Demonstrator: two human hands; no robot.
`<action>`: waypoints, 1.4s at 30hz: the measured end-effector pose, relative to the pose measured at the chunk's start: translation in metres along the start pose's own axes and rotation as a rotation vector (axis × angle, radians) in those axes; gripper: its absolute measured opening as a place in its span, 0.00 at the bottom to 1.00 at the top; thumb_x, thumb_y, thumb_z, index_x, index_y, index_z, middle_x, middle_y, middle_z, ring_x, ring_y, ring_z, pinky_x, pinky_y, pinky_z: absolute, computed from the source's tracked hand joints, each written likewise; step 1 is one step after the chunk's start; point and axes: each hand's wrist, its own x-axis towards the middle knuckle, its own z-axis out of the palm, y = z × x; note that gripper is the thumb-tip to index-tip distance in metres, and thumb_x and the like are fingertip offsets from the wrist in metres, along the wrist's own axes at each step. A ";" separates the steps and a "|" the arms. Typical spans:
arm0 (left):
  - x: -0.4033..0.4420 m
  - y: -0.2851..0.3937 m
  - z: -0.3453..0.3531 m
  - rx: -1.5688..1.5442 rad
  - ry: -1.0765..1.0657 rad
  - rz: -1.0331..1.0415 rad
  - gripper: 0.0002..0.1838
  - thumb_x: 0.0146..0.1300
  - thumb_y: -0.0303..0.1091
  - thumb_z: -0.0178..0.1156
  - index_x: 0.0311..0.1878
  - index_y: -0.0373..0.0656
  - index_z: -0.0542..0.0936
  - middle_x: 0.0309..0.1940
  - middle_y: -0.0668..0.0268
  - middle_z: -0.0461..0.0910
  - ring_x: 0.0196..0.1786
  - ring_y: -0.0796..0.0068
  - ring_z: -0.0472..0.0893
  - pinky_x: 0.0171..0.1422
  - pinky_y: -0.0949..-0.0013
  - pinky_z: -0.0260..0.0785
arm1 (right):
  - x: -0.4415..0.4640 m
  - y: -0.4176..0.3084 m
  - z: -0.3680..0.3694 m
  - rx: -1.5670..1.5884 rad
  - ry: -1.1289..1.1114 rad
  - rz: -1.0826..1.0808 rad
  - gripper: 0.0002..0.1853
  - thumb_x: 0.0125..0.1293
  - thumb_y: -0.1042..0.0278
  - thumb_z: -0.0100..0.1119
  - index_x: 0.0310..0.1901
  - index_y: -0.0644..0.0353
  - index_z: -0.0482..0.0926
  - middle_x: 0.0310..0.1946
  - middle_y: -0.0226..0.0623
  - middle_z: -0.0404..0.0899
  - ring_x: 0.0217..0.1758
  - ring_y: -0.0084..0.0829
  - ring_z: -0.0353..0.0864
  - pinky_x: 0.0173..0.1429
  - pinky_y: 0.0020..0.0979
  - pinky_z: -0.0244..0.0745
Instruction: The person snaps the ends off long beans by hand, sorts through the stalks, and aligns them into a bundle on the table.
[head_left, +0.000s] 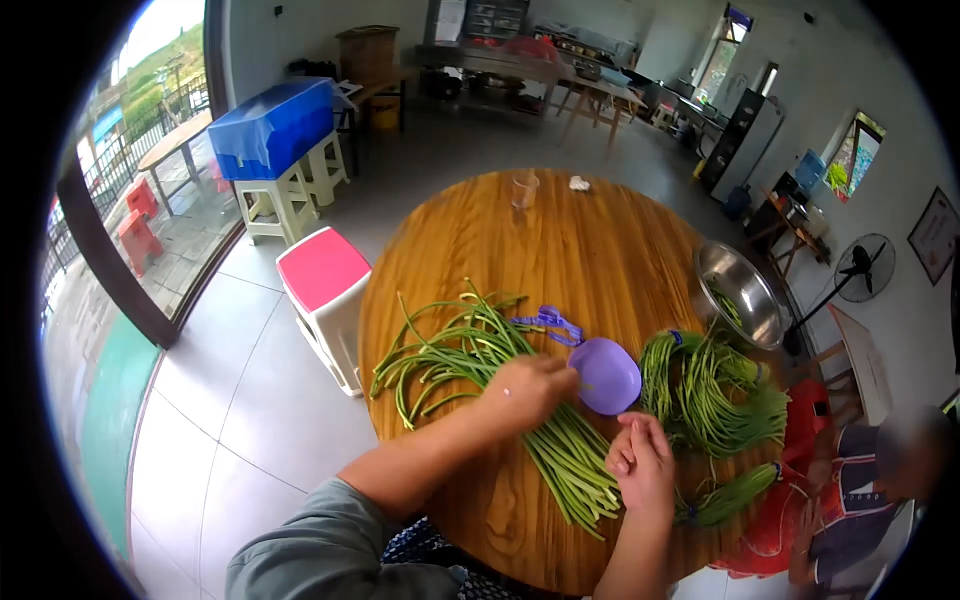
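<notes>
A loose bundle of long green vegetable stalks [575,465] lies slantwise across the round wooden table. My left hand [535,390] is closed above the stalks, its fingertips at the left rim of a shallow purple bowl [612,378]. A small green bit shows by those fingertips; what they hold is unclear. Just below the bowl, my right hand [642,462] has its fingers curled with thumb and forefinger close together. Whether anything is pinched there I cannot make out. Purple scissors [550,322] rest above the bowl, near the stalks.
Tied bundles of thinner green stalks [715,390] and a steel basin [740,295] occupy the table's right side. A glass [524,188] stands at the far edge. Another person [850,500] sits at right. A pink-topped stool [325,275] stands left of the table.
</notes>
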 end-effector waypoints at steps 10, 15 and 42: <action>0.008 -0.023 0.009 0.026 0.102 -0.086 0.02 0.60 0.30 0.64 0.36 0.44 0.83 0.34 0.61 0.81 0.39 0.54 0.82 0.43 0.55 0.76 | -0.012 -0.136 0.069 -0.204 -0.738 -0.375 0.26 0.77 0.66 0.55 0.71 0.70 0.65 0.31 0.30 0.75 0.24 0.14 0.65 0.28 0.20 0.62; 0.001 -0.027 0.009 -0.041 0.012 0.055 0.04 0.59 0.31 0.67 0.37 0.45 0.86 0.33 0.61 0.82 0.37 0.57 0.82 0.44 0.59 0.77 | 0.004 -0.055 0.035 -1.096 -0.512 -0.183 0.16 0.77 0.61 0.57 0.59 0.60 0.81 0.45 0.32 0.88 0.46 0.26 0.84 0.54 0.31 0.77; -0.002 0.009 -0.011 -0.435 -0.340 0.050 0.12 0.64 0.33 0.66 0.47 0.40 0.80 0.38 0.54 0.83 0.43 0.46 0.83 0.47 0.51 0.75 | 0.003 0.013 -0.006 -0.779 -0.082 0.026 0.10 0.75 0.65 0.60 0.48 0.63 0.76 0.33 0.32 0.78 0.37 0.23 0.75 0.45 0.29 0.73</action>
